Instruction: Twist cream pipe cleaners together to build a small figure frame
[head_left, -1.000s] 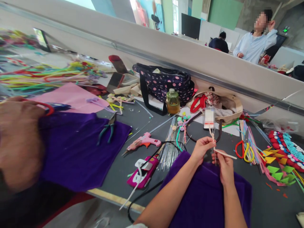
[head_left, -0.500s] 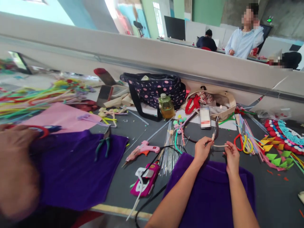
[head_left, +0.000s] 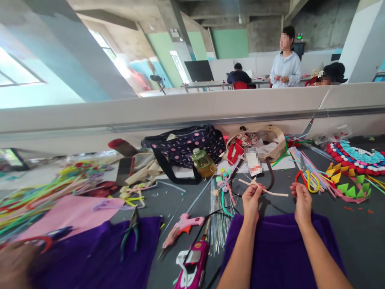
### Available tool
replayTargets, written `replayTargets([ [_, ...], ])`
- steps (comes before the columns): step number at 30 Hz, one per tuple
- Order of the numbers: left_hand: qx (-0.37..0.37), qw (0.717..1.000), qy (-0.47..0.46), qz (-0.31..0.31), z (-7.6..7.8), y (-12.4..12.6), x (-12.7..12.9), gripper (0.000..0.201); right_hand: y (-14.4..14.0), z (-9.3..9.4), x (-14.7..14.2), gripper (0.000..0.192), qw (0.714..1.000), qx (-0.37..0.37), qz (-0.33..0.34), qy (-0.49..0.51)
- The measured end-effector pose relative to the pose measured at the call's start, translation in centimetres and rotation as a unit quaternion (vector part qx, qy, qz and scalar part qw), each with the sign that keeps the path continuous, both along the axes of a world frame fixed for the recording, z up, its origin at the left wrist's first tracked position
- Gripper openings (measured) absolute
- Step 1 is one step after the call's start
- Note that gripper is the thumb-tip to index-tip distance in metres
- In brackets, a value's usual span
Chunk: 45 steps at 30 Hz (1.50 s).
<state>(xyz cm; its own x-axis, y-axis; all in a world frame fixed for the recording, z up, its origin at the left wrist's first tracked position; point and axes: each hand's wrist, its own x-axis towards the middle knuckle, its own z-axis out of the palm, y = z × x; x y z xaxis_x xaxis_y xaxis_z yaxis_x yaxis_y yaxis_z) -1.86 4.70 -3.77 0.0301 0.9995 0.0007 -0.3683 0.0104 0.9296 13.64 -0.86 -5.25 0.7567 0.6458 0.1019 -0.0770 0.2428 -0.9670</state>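
Note:
My left hand [head_left: 252, 200] is closed in a pinch on a cream pipe cleaner [head_left: 276, 194]. Short ends of it stick out above the fingers, and one longer piece points right. Just past that free end is my right hand [head_left: 302, 202], its fingers curled but a little apart, holding nothing I can see. Both forearms rest over a folded purple cloth [head_left: 282, 249]. Red and yellow handled scissors [head_left: 313, 182] lie beside my right hand, on a bundle of pastel pipe cleaners [head_left: 296, 158]. A brown strap [head_left: 271, 176] curves behind my left hand.
Left of my arms lie a pink glue gun [head_left: 183, 225], a magenta device [head_left: 197, 263] and thin clear sticks [head_left: 218, 233]. Pliers [head_left: 131, 235] rest on another purple cloth [head_left: 99, 253]. Another person's blurred hand [head_left: 16, 263] is at far left. Behind stand a bottle [head_left: 204, 163] and bags [head_left: 189, 146].
My right hand has let go of the pipe cleaner's end and moved right. The left still pinches it. The head view has tilted up, and the other person's hand has moved down and left.

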Motion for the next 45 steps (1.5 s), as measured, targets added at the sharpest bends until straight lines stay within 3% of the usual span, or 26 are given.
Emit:
replayTargets([
  [3,-0.031,0.997,-0.036,-0.066,0.3,-0.2,-0.2,0.026,0.2,0.2,0.1,0.03,0.991,-0.04,0.123,0.034],
  [7,-0.057,0.988,-0.059,-0.129,0.6,-0.6,-0.2,0.025,-0.4,1.1,-1.2,0.029,0.957,-0.062,0.283,0.024],
  [12,-0.056,0.984,-0.036,-0.167,0.8,-0.9,0.0,0.026,-1.0,1.7,-3.0,0.029,0.926,-0.06,0.359,0.102],
  [27,-0.046,0.982,-0.043,-0.177,1.4,-1.2,0.1,0.027,-1.3,1.8,-3.8,0.025,0.885,-0.047,0.395,0.241],
  [39,-0.039,0.986,-0.057,-0.152,1.7,-1.4,0.3,0.028,-1.3,2.1,-3.8,0.021,0.916,-0.06,0.362,0.164],
  [45,-0.046,0.987,-0.066,-0.14,2.1,-1.6,0.5,0.031,-1.3,1.9,-3.6,0.024,0.939,-0.053,0.335,0.06],
])
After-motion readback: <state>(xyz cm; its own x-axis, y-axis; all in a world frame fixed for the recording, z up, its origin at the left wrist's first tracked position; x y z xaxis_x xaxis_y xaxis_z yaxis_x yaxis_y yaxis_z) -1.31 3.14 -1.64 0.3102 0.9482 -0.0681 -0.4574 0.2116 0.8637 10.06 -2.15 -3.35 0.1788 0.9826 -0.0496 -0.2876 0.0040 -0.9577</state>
